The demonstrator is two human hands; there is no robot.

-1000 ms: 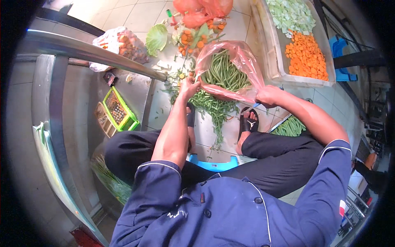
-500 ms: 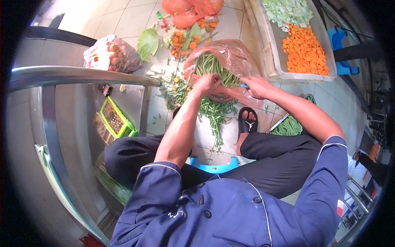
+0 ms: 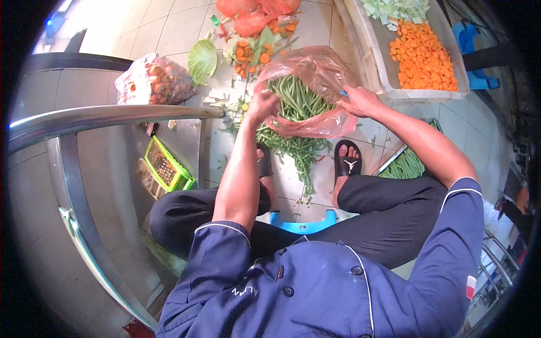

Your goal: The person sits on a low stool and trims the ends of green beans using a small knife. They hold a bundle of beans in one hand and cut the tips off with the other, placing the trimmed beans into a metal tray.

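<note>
A reddish see-through plastic bag [image 3: 324,125] of long green beans [image 3: 298,97] stands on the floor in front of me, its mouth spread wide. My left hand [image 3: 263,105] is closed at the bag's left rim. On the opposite rim my right hand [image 3: 359,102] is closed on the plastic, with a small blue object [image 3: 343,93] poking out by its fingers; the kind of object cannot be made out. Chopped green bean pieces [image 3: 296,151] lie heaped between the bag and my feet.
At the far right a white tray [image 3: 418,94] holds sliced carrots [image 3: 425,59] and chopped cabbage [image 3: 394,10]. A filled bag [image 3: 153,81] and metal rail [image 3: 112,115] are left. Carrot scraps [image 3: 245,53] lie beyond. A tray of beans [image 3: 403,166] sits by my right knee.
My hands have moved apart, the left one leftward and the right one slightly right and up. The bag's mouth has been pulled wider, showing more beans.
</note>
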